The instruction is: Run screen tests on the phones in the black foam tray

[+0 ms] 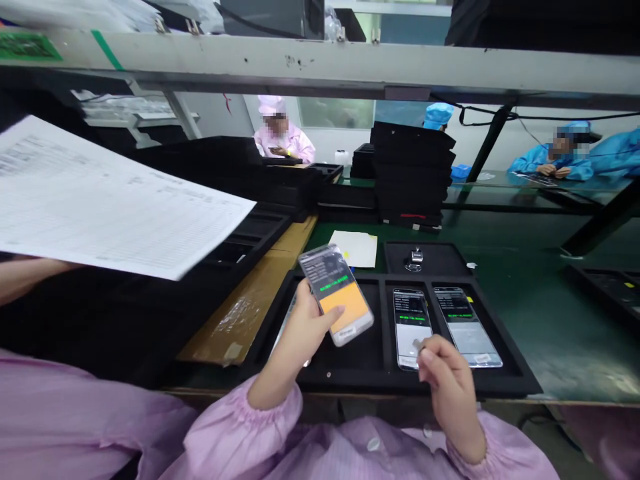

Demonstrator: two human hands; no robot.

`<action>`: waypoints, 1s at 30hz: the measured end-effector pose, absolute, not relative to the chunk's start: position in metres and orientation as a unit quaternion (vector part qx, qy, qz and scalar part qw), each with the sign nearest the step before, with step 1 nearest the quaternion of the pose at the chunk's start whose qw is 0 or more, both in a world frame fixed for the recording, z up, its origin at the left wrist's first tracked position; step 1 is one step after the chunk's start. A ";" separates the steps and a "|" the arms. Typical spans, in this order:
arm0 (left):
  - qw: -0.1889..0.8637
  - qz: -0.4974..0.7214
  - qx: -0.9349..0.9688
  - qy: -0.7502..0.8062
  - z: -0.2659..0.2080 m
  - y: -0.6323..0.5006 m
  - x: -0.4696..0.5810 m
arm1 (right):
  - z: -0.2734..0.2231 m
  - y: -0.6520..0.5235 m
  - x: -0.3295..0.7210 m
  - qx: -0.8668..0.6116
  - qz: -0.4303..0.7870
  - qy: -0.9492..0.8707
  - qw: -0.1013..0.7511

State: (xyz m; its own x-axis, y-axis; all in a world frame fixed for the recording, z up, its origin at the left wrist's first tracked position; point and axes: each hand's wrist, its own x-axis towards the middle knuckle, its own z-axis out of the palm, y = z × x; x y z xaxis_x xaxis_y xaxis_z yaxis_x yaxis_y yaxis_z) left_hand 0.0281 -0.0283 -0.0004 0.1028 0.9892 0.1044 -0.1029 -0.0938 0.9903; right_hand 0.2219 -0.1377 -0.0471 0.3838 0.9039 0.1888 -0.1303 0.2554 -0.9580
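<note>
My left hand (303, 327) is closed round a smartphone (345, 303), thumb across its lit orange and black screen, and holds it tilted above the black foam tray (350, 383). A small greyish piece (417, 344), too small to name, is pinched between the fingertips of my right hand (450, 380). That hand is over the lower end of a second smartphone (410, 317), which lies in a tray slot with its screen lit. Another lit smartphone (467, 327) lies in the slot to its right. One more device, mostly hidden by my left forearm, lies in the left slot.
A co-worker at my left holds a large printed sheet (115, 200). Behind the tray are a small metallic object (415, 257) on a black pad and a white paper (357, 248). A tall stack of black trays (413, 173) stands beyond. A shelf beam (320, 63) crosses overhead.
</note>
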 end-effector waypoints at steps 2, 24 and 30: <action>0.528 0.431 0.585 0.441 -0.012 -0.018 0.022 | -0.050 -0.134 0.236 -0.482 0.353 -0.347 0.723; 0.271 0.202 0.849 0.406 -0.013 0.018 0.145 | -0.060 -0.139 0.255 -0.448 0.324 -0.305 0.775; 0.454 0.255 0.777 0.354 -0.008 -0.009 0.138 | -0.050 -0.136 0.262 -0.409 0.332 -0.284 0.801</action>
